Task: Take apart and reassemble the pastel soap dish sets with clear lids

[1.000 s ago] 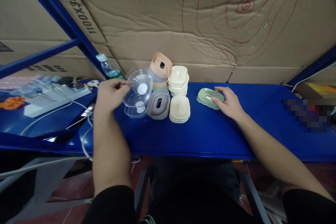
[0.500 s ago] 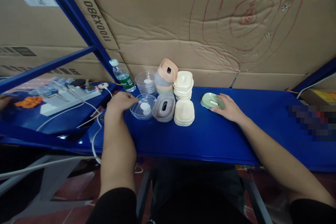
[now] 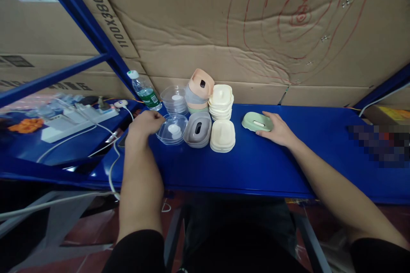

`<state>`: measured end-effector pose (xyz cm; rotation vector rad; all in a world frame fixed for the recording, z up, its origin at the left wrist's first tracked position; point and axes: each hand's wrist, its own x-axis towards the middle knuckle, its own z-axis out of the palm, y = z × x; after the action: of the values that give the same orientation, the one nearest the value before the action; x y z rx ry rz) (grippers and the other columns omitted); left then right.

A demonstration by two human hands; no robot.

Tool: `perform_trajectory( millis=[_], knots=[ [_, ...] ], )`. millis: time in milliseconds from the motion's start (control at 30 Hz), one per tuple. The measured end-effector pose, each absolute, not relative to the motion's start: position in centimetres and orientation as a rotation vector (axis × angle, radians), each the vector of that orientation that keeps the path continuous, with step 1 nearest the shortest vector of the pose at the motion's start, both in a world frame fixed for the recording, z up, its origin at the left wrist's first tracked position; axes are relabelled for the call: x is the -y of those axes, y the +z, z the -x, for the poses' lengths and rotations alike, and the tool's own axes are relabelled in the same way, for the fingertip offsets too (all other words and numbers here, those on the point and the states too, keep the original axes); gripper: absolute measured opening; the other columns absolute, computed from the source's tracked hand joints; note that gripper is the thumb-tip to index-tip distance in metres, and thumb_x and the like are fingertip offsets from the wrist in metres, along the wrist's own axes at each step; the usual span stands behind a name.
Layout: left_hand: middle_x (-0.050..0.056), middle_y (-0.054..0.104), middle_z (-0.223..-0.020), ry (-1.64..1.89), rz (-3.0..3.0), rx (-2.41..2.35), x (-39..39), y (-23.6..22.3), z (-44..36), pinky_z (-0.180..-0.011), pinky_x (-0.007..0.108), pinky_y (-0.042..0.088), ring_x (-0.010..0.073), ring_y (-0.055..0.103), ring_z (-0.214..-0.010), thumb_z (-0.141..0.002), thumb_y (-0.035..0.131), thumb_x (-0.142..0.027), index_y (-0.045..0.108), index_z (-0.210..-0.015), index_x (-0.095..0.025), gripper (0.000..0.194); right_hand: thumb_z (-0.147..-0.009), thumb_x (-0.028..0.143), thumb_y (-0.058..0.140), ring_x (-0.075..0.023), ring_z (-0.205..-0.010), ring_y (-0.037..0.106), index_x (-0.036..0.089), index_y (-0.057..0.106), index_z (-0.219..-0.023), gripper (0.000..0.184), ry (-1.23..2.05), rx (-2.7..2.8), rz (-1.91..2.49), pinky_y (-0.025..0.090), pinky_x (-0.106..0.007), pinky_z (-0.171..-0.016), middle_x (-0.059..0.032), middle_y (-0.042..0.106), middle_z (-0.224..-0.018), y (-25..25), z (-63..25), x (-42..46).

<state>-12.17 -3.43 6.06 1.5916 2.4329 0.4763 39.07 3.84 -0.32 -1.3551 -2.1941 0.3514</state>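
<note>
My left hand is closed, its fingertips pinching the left rim of a clear plastic bowl with a white disc in its bottom. That bowl sits on a low stack of the same kind. My right hand grips the right end of a pale green oval plastic cover with a slot, which rests on the table. Between the hands stand grey slotted covers, a front stack of cream lids and a taller cream stack. A tilted peach cover tops the mixed stack behind.
More clear bowls are stacked at the back, beside a water bottle. To the left lie a white power strip, cables and an orange object. A cardboard wall closes off the rear of the blue table.
My left hand has lowered the clear bowl from the air onto the front clear stack. The right hand stays on the green cover. Another person's hand, seen briefly at the far left, is gone.
</note>
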Motion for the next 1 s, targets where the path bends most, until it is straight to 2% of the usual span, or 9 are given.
perform_trajectory(
  millis=[367,500,600,700,767,867,933,1000],
  knots=[
    [0.008,0.074,-0.08,0.354,-1.533,-2.487,3.2,6.4,11.2,-0.068,0.035,0.048,0.0302,0.072,-0.082,-0.073,0.063,-0.036,0.071,-0.078,-0.023,0.016,-0.082,0.078,0.072,-0.0417,-0.136,0.058,0.024,0.061,-0.146,0.085,0.303,2.068,1.312,0.047,-0.063,-0.115,-0.0178,0.062,-0.142,-0.1,-38.8,-3.8],
    [0.01,0.074,-0.08,0.404,-1.483,-2.493,3.6,7.0,10.5,-0.072,0.038,0.048,0.034,0.072,-0.085,-0.076,0.07,-0.045,0.072,-0.079,-0.023,0.022,-0.08,0.08,0.073,-0.0422,-0.133,0.06,0.023,0.063,-0.143,0.085,0.286,2.041,1.298,0.047,-0.065,-0.113,-0.0181,0.065,-0.138,0.0,-38.6,-3.7],
    [0.014,0.074,-0.084,0.611,-1.464,-2.593,3.9,7.4,9.7,-0.075,0.043,0.048,0.0379,0.07,-0.088,-0.08,0.072,-0.059,0.074,-0.085,-0.022,0.037,-0.08,0.079,0.074,-0.0422,-0.131,0.062,0.022,0.064,-0.141,0.084,0.264,1.994,1.282,0.047,-0.066,-0.113,-0.0187,0.066,-0.138,0.1,-38.6,-3.7],
    [0.011,0.074,-0.086,1.064,-1.553,-2.649,4.1,7.6,8.1,-0.077,0.041,0.049,0.033,0.069,-0.087,-0.089,0.065,-0.06,0.076,-0.101,-0.021,0.042,-0.078,0.078,0.078,-0.0412,-0.128,0.065,0.021,0.066,-0.139,0.084,0.266,1.963,1.215,0.049,-0.065,-0.111,-0.0186,0.068,-0.137,0.4,-38.6,-3.6],
    [0.006,0.071,-0.081,1.343,-1.719,-2.519,4.1,7.4,6.0,-0.077,0.036,0.049,0.0254,0.068,-0.08,-0.095,0.06,-0.055,0.075,-0.11,-0.021,0.041,-0.075,0.077,0.081,-0.04,-0.124,0.067,0.022,0.067,-0.137,0.084,0.288,1.988,1.141,0.051,-0.064,-0.109,-0.017,0.069,-0.134,0.7,-38.5,-3.3],
    [0.004,0.071,-0.08,1.429,-2.215,-2.13,4.3,6.6,1.4,-0.077,0.032,0.051,0.0206,0.067,-0.077,-0.095,0.064,-0.052,0.074,-0.113,-0.019,0.038,-0.073,0.075,0.084,-0.0385,-0.122,0.068,0.026,0.068,-0.137,0.082,0.301,2.035,1.027,0.053,-0.062,-0.107,-0.0142,0.07,-0.133,1.2,-37.9,-2.4],
    [0.007,0.076,-0.095,1.367,-2.588,-1.768,4.6,5.8,-1.9,-0.084,0.035,0.054,0.0235,0.071,-0.09,-0.092,0.07,-0.054,0.074,-0.115,-0.02,0.041,-0.074,0.073,0.084,-0.038,-0.124,0.068,0.029,0.066,-0.14,0.082,0.278,2.058,0.931,0.054,-0.061,-0.107,-0.0136,0.069,-0.134,1.6,-37.3,-1.5],
    [0.011,0.076,-0.116,1.26,-2.842,-1.453,5.1,5.0,-4.8,-0.095,0.04,0.055,0.0284,0.071,-0.109,-0.092,0.074,-0.056,0.071,-0.125,-0.021,0.049,-0.074,0.071,0.087,-0.0376,-0.125,0.067,0.031,0.063,-0.145,0.085,0.238,2.101,0.799,0.055,-0.06,-0.107,-0.0133,0.067,-0.137,2.1,-36.7,-0.5]
  ],
)
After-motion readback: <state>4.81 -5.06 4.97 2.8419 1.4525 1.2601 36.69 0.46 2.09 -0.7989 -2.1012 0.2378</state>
